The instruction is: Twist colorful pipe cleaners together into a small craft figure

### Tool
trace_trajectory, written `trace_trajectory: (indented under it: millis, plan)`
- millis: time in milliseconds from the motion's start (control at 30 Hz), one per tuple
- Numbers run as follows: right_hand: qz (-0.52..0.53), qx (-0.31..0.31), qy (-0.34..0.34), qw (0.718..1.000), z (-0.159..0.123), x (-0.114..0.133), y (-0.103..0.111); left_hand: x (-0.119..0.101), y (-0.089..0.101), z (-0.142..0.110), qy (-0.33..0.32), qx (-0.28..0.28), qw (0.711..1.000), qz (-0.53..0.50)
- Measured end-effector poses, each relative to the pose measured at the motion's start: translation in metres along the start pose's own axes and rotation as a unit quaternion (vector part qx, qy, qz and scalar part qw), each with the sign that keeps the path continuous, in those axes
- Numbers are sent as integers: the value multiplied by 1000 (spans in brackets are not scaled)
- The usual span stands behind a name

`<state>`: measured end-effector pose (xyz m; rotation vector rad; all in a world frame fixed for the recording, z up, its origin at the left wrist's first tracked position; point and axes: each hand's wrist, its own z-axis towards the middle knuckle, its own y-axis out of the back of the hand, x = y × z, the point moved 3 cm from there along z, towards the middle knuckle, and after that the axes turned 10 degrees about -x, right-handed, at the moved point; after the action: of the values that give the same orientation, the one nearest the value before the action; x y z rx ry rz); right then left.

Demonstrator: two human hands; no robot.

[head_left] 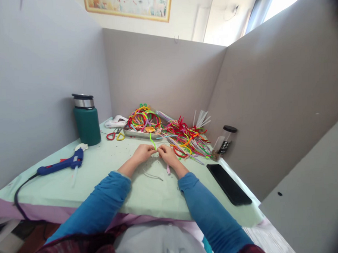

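Note:
Both hands meet over the middle of the table, fingertips pinched together on a bright green pipe cleaner [152, 139]. My left hand [142, 153] is closed on it from the left, and my right hand [167, 155] is closed on it from the right. One end of the pipe cleaner sticks up above the fingers; the rest is hidden between them. A small pink piece [168, 169] lies under my right wrist. Thin pale strands [153, 176] rest on the cloth between my forearms.
Behind the hands sits a metal tray [141, 134] of colourful bent pipe cleaners, with a loose pile [186, 135] beside it. Left are a blue glue gun [61, 165] with its cord and a green bottle [87, 124]. Right are a black phone [229, 184] and a clear bottle [225, 142].

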<state>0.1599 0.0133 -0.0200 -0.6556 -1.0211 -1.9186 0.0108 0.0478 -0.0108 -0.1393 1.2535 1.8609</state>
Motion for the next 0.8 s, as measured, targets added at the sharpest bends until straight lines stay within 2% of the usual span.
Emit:
trace_trajectory:
  millis: [367,800]
  plan:
    - [1,-2,1,1000,0,0,0,-5,2,0,25,9,1000,-8]
    - [-21,14,7,1000,-1,2,0,-11,8,-2,101,25,994,-34]
